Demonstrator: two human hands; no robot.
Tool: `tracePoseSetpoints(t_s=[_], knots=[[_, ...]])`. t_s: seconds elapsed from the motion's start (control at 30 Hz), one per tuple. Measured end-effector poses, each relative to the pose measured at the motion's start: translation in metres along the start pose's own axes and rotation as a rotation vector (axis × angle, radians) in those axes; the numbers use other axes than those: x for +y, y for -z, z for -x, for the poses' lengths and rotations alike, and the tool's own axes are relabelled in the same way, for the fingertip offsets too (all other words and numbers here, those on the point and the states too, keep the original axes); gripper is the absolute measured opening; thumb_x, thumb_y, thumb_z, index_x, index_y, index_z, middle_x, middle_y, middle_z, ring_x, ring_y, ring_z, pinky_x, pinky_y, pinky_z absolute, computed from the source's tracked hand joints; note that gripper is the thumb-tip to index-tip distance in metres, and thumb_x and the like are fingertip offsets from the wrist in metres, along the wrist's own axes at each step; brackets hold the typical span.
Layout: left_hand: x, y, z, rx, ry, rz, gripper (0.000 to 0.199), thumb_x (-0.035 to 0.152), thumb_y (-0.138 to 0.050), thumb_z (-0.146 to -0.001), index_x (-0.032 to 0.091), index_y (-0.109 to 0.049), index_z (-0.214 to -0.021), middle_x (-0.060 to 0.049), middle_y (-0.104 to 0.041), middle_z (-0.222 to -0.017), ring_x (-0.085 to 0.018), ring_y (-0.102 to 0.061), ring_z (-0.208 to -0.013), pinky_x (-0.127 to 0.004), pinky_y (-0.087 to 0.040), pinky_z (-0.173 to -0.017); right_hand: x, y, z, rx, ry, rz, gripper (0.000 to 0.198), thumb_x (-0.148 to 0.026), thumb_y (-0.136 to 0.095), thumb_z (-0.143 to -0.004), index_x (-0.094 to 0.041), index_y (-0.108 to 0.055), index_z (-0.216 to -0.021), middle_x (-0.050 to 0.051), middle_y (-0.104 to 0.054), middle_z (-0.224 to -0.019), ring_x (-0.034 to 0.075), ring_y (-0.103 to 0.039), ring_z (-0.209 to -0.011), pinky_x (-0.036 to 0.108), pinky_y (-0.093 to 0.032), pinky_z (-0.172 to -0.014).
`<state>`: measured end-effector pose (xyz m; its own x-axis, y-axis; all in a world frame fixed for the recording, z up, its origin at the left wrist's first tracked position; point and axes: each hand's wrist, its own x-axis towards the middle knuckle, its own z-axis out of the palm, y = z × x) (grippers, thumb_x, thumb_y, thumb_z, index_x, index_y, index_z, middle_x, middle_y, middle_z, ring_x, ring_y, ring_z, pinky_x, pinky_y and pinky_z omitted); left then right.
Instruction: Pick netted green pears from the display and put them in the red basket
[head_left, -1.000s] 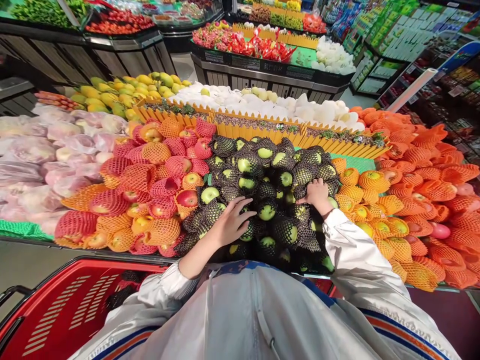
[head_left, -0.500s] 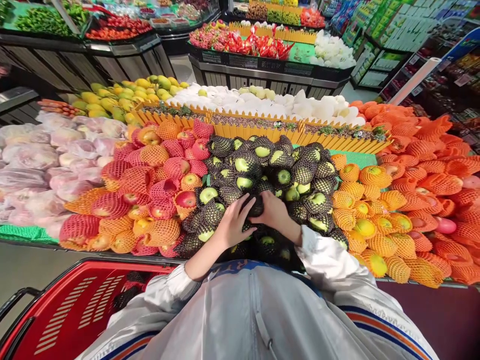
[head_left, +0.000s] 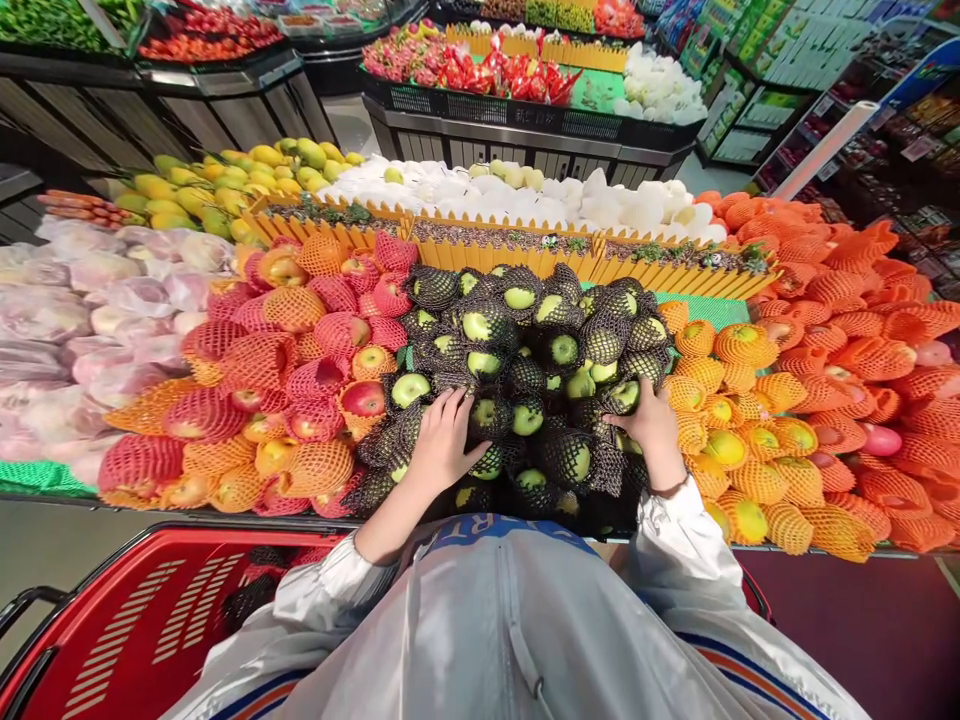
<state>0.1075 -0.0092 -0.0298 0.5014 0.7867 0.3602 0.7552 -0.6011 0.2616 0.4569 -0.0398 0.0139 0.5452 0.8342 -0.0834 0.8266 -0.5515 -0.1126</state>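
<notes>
Left hand (head_left: 442, 440): fingers spread, palm down, resting flat on the green apples (head_left: 525, 370) in black foam netting at the pile's front left. Right hand (head_left: 651, 428): fingers curled loosely over netted apples at the pile's right edge, touching the orange-netted fruit (head_left: 739, 410). Red-netted apples (head_left: 300, 370) border the pile on the left; a yellow fence divider (head_left: 525, 262) closes the back. One red basket (head_left: 135, 620) sits below the front edge; apple count too dense to tell

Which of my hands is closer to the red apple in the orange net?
Left. Your left hand lies on the black-netted green apples just right of the red apple; your right hand is far across the pile, beside the orange-netted fruit.
</notes>
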Motion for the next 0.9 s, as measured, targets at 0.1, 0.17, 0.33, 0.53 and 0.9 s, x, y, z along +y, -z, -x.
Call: tracePoseSetpoints(t_s=[0.1,0.17,0.33,0.53,0.9], knots=[[0.005,0.004,-0.004,0.034,-0.044,0.064,0.076,0.026,-0.079,-0.087,0.008,-0.04,-0.15,-0.023,-0.034,-0.155,-0.04,-0.033,-0.142,-0.058,-0.039,-0.116,0.014,-0.006,-0.001,0.042,0.03,-0.001,0.088,-0.048,-0.085,-0.078,-0.015,-0.044,-0.148,0.018,-0.056,-0.126,0.037,-0.065,-0.104,0.042,-0.052,-0.083],[0.008,0.008,-0.007,0.064,-0.076,0.093,0.073,0.027,-0.074,-0.091,0.009,-0.039,-0.152,-0.023,-0.028,-0.159,-0.04,-0.03,-0.145,-0.059,-0.035,-0.118,0.011,0.004,0.002,0.107,0.035,-0.029,0.087,-0.051,-0.086,-0.073,-0.017,-0.048,-0.143,0.016,-0.058,-0.121,0.036,-0.065,-0.1,0.042,-0.051,-0.08],[0.012,0.016,-0.011,0.159,-0.116,0.106,0.064,0.032,-0.068,-0.097,0.01,-0.042,-0.151,-0.025,-0.021,-0.16,-0.042,-0.027,-0.145,-0.062,-0.031,-0.119,-0.046,0.035,-0.007,0.256,0.394,-0.312,0.092,-0.033,-0.09,-0.065,-0.023,-0.047,-0.145,0.012,-0.055,-0.132,0.033,-0.058,-0.115,0.041,-0.051,-0.091],[0.013,0.022,-0.011,0.173,-0.152,0.1,0.058,0.032,-0.066,-0.099,0.013,-0.044,-0.149,-0.025,-0.02,-0.16,-0.044,-0.028,-0.144,-0.063,-0.032,-0.116,-0.153,-0.001,-0.052,0.085,0.662,-0.154,0.098,-0.027,-0.087,-0.072,-0.023,-0.038,-0.157,0.014,-0.043,-0.15,0.033,-0.041,-0.137,0.045,-0.041,-0.11],[-0.024,0.031,0.02,0.184,-0.04,-0.009,0.052,0.038,-0.059,-0.103,0.014,-0.046,-0.147,-0.029,-0.021,-0.157,-0.047,-0.027,-0.144,-0.066,-0.031,-0.113,-0.053,0.023,-0.073,0.222,0.292,-0.255,0.11,-0.045,-0.088,-0.073,-0.012,-0.03,-0.161,0.026,-0.027,-0.158,0.045,-0.028,-0.145,0.059,-0.03,-0.117]])
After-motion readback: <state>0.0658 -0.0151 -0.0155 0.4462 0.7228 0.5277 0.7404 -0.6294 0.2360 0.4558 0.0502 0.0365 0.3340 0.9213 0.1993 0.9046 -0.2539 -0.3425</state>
